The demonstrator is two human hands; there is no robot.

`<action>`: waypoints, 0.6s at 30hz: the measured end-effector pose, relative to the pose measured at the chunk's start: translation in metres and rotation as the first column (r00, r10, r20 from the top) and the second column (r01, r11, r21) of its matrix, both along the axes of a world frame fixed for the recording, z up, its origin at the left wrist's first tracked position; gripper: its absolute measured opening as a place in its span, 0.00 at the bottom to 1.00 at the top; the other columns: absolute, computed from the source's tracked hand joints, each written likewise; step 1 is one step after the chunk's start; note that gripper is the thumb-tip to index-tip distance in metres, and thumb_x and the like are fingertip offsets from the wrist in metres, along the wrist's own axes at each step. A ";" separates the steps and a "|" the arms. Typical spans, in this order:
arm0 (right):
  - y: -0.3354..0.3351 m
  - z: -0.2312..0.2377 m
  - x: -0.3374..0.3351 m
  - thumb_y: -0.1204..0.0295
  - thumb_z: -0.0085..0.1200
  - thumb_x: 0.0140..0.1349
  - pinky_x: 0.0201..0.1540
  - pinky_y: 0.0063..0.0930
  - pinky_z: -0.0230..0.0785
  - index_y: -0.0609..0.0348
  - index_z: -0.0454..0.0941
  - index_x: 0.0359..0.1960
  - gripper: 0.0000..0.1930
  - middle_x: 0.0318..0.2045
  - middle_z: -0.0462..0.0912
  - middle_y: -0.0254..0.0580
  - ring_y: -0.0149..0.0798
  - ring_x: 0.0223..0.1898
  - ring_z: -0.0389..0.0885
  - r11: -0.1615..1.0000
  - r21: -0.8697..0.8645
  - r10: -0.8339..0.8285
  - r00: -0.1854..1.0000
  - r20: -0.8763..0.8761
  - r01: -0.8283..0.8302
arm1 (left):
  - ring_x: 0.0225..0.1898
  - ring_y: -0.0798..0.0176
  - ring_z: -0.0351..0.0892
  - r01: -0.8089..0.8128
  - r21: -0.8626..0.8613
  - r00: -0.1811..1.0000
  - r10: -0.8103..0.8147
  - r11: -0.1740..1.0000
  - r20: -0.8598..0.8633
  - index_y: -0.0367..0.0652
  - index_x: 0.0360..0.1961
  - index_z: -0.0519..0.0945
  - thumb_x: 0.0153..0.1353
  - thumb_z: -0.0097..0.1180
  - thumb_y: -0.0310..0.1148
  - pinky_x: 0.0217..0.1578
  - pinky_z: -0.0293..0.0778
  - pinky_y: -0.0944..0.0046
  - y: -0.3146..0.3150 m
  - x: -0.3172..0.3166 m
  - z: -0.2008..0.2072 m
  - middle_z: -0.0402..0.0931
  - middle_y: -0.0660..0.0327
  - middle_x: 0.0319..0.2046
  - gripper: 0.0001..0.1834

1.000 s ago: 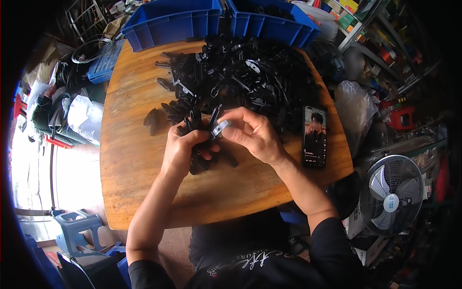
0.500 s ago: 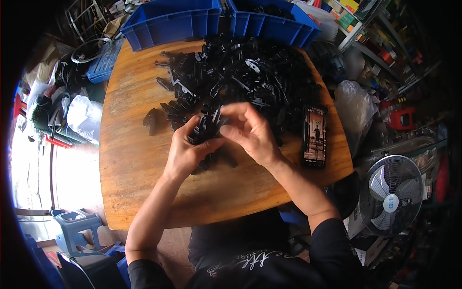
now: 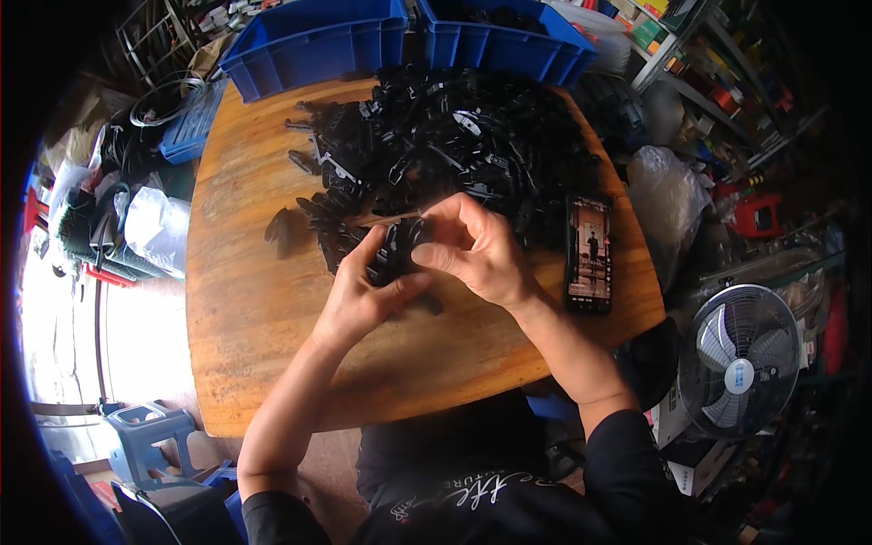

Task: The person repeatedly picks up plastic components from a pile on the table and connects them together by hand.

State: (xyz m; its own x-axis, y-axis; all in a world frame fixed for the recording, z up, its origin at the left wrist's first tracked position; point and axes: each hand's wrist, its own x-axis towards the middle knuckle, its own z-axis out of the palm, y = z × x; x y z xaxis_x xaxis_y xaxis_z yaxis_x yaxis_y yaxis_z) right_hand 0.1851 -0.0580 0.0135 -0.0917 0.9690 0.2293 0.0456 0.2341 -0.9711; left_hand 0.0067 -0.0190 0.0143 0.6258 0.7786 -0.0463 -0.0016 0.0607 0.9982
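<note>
Black plastic part (image 3: 397, 259) is pinched between left hand (image 3: 359, 295) fingers; right hand (image 3: 477, 250) fingertips should be pressed squarely beside them.

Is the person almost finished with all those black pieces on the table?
Not nearly, it seems. Both hands, left hand and right hand, hold one small black part with a thin band stretched over it. A few black parts lie spread to the left, perhaps done; that is unclear. The big heap of black parts still covers the far side of the wooden table.
</note>
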 end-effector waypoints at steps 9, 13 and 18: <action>0.005 -0.014 -0.027 0.56 0.68 0.46 0.40 0.20 0.67 0.61 0.63 0.51 0.36 0.41 0.71 0.38 0.25 0.41 0.71 0.994 0.105 -0.025 0.998 0.051 0.019 | 0.50 0.59 0.72 -0.009 0.353 0.998 0.031 0.936 -0.057 0.46 0.68 0.42 0.44 0.63 0.22 0.52 0.67 0.64 0.002 0.004 -0.019 0.70 0.52 0.50 0.53; -0.004 -0.003 -0.029 0.59 0.68 0.46 0.34 0.18 0.69 0.63 0.64 0.49 0.34 0.33 0.74 0.36 0.26 0.32 0.74 0.958 -0.283 -0.033 0.968 -0.250 -0.040 | 0.64 0.56 0.53 0.068 0.461 0.997 -0.040 0.885 -0.071 0.46 0.68 0.38 0.44 0.64 0.22 0.60 0.55 0.63 0.001 0.003 -0.017 0.52 0.47 0.63 0.57; 0.016 0.005 -0.009 0.64 0.65 0.47 0.15 0.12 0.60 0.55 0.68 0.44 0.24 0.27 0.75 0.29 0.20 0.20 0.71 0.900 -0.435 -0.236 0.874 -0.425 0.032 | 0.58 0.56 0.63 0.112 -0.095 0.975 -0.091 0.989 0.203 0.44 0.68 0.43 0.50 0.60 0.33 0.53 0.65 0.61 0.005 -0.005 0.010 0.43 0.53 0.67 0.49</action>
